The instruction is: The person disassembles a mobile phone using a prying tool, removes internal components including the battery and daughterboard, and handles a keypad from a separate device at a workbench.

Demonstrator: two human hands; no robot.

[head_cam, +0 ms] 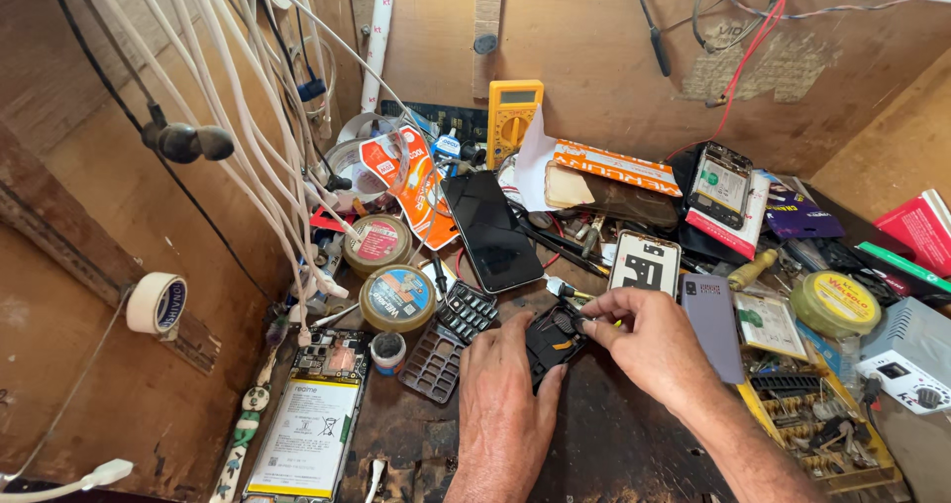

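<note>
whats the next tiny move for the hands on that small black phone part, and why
Probably a gentle lift with the right hand: its fingertips pinch something at the top edge of the small black phone part, while the left hand braces that part from below on the dark bench. What exactly is pinched is too small to tell.

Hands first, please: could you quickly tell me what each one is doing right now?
Left hand: holding the small black phone part.
Right hand: fingertips pinched on that part's top.

Both hands hide most of the small black phone part [551, 337]; its details stay unclear.
</note>
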